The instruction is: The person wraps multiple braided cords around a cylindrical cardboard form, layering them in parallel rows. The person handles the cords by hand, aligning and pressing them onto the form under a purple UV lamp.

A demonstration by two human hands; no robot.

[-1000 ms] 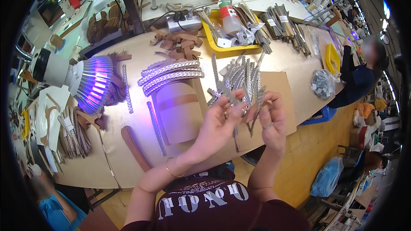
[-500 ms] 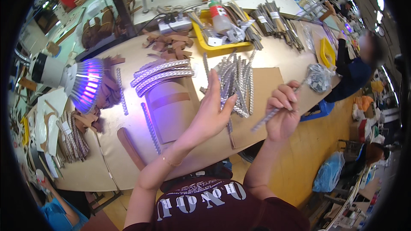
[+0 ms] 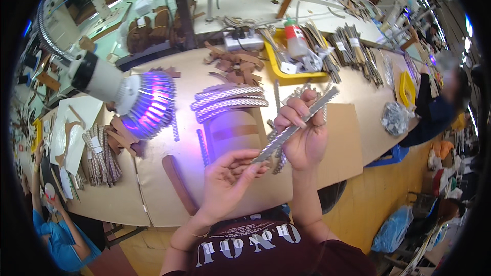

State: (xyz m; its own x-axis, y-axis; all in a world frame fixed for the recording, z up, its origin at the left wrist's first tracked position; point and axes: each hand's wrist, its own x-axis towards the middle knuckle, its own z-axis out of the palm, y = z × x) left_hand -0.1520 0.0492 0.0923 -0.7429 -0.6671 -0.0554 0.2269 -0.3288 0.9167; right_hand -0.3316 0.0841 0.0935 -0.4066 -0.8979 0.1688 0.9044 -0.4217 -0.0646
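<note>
My right hand (image 3: pixel 303 135) grips a long silvery braided strap (image 3: pixel 296 125) and holds it up at a slant over the cardboard sheet (image 3: pixel 348 143). My left hand (image 3: pixel 227 179) is under the strap's lower end, fingers spread and touching it. More silvery straps lie hidden behind my right hand. A curved row of similar straps (image 3: pixel 227 102) rests on the table just beyond, above a rounded tan form (image 3: pixel 230 133).
A lamp with a violet glow (image 3: pixel 146 105) hangs over the left of the tan worktable (image 3: pixel 153 184). A yellow tray (image 3: pixel 294 69) with a bottle and bundles of strips stands at the back. Another person sits at the right edge (image 3: pixel 434 112), another at the lower left (image 3: pixel 56 230).
My right hand has lifted one strap from the pile and raised it toward me. My left hand left the pile and came under the strap's lower end.
</note>
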